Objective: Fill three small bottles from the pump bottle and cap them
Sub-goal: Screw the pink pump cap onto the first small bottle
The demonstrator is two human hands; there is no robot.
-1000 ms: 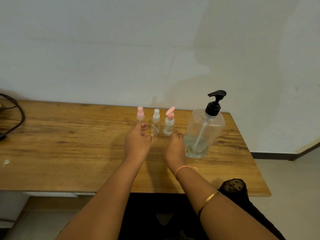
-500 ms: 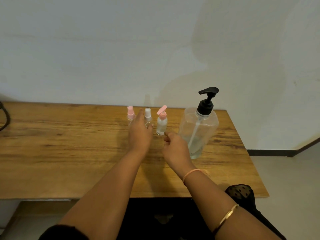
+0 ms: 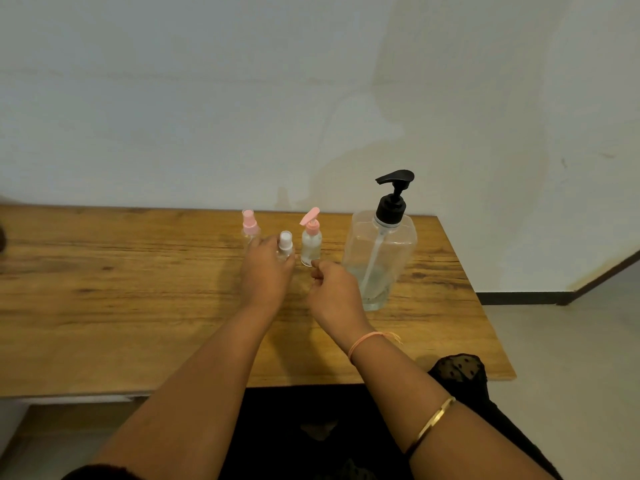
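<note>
Pump bottle (image 3: 388, 247): upright on the right part of the table (image 3: 104, 289), far side, close to the wall (image 3: 311, 98). Clear body, black pump head (image 3: 393, 202) on, spout pointing left. Dip tube (image 3: 374, 261) visible through the wall of the bottle. Mostly empty; only a shallow layer of clear liquid at the bottom.

Small bottles, all left of the pump bottle, all upright:
- pink-spray bottle (image 3: 249, 225): farthest left, clear body partly hidden behind the left hand, fill level not readable.
- white-cap bottle (image 3: 285, 242): middle, sits a bit nearer than the other two, cap on. Body hidden by fingers, contents not readable.
- flip-cap bottle (image 3: 311, 242): right of the three, pink lid flipped open and tilted up. Body looks whitish; can't tell if that's liquid or plastic.

Left hand (image 3: 266, 278): fingers and thumb wrapped round the white-cap bottle's body.

Right hand (image 3: 334, 294): over the table between the flip-cap bottle and the pump bottle, fingers curled in, thumb and forefinger tips together, nothing in them. Tips just beside the flip-cap bottle's base; contact unclear.

Right arm: orange thread band (image 3: 367, 339) at the wrist, gold bangle (image 3: 434, 419) further up.
</note>
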